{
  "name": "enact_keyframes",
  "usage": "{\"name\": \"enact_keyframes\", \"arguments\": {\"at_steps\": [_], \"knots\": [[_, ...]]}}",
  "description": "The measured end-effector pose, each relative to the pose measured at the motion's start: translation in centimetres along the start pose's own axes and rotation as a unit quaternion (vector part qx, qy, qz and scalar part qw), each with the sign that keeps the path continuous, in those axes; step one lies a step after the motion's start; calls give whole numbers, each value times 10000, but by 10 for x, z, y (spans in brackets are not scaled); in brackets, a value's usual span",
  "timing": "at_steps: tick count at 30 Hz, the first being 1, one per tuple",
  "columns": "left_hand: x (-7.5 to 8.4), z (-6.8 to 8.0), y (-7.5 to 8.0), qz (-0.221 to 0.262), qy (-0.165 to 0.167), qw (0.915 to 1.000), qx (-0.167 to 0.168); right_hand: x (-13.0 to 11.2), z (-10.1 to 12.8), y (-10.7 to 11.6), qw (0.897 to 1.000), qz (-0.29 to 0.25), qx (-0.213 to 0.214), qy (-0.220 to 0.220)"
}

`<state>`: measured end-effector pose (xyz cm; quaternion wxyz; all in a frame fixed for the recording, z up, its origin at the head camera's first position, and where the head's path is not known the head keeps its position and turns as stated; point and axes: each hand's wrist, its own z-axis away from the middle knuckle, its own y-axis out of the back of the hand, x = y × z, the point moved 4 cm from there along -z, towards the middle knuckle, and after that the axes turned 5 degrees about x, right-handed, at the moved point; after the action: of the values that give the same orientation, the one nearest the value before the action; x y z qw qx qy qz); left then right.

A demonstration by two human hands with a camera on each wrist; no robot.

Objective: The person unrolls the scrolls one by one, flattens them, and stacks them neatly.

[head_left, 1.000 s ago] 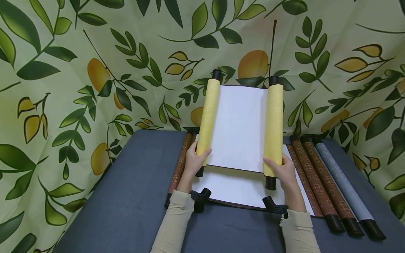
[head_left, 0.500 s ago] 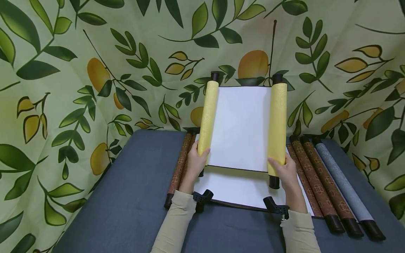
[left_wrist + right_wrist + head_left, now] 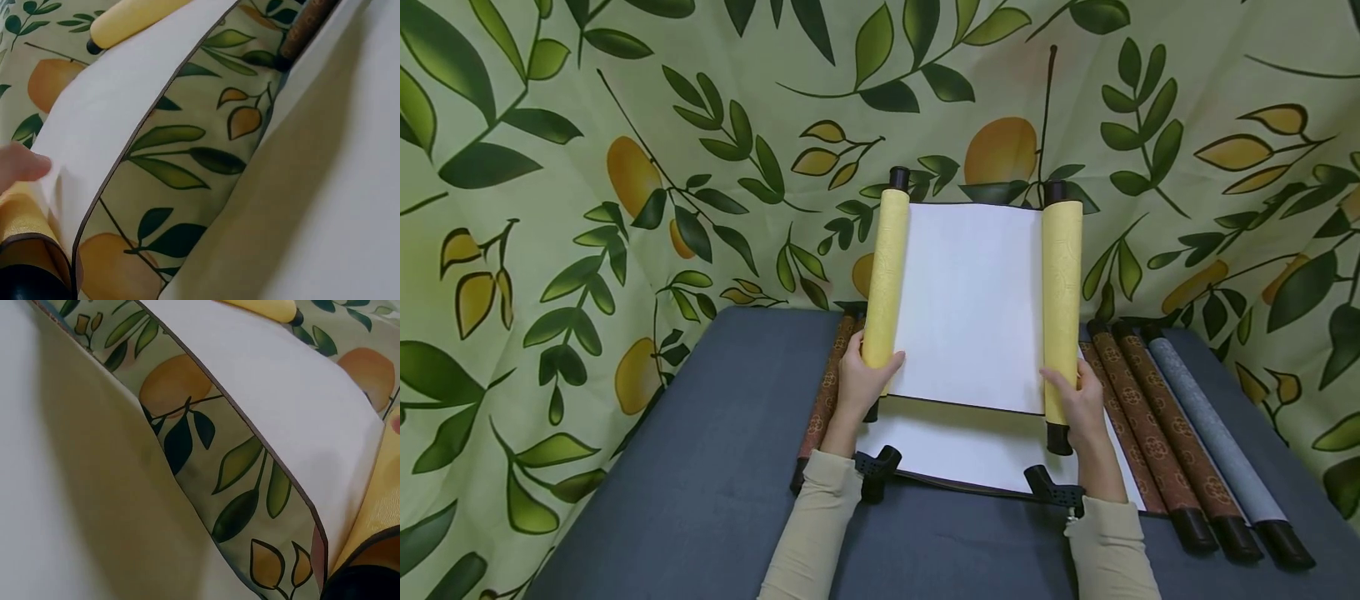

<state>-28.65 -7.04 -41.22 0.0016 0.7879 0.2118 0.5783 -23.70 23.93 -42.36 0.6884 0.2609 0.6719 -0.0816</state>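
A yellow hanging scroll with black rod ends is held up above the table, partly unrolled, its white sheet (image 3: 976,308) facing me. My left hand (image 3: 865,379) grips the lower part of the left yellow roll (image 3: 886,275); in the left wrist view the thumb (image 3: 24,167) lies over it. Around the lower part of the right yellow roll (image 3: 1063,292) my right hand (image 3: 1082,404) is curled, mostly out of the right wrist view. Beneath, a larger white scroll (image 3: 955,446) lies spread on the table, partly covered by the raised one.
Brown patterned rolls (image 3: 826,400) lie left of the spread sheet. To its right are more brown rolls (image 3: 1157,442) and a grey-blue roll (image 3: 1213,425) with black ends. A leaf-printed cloth (image 3: 715,167) hangs behind the dark blue table (image 3: 700,467).
Both hands have moved slightly apart. The two yellow rolls stand farther from each other, and a bit more white sheet shows between them.
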Motion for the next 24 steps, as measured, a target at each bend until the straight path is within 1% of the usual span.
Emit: {"name": "enact_keyframes", "arguments": {"at_steps": [4,7,13,19,24], "knots": [[-1,-1,1,24,14,10000,11,1,0,-1,9994,344,7,-27],[-1,-2,2,-4,50,10000,20,2,0,1,9985,530,129,-78],[-1,-3,4,-111,-47,9999,-35,0,-1,6,9980,443,427,-144],[-2,-3,5,-63,86,9997,-210,1,-1,9,9975,314,623,-147],[-2,-4,8,20,93,9992,-392,2,-1,10,9964,349,726,-248]]}}
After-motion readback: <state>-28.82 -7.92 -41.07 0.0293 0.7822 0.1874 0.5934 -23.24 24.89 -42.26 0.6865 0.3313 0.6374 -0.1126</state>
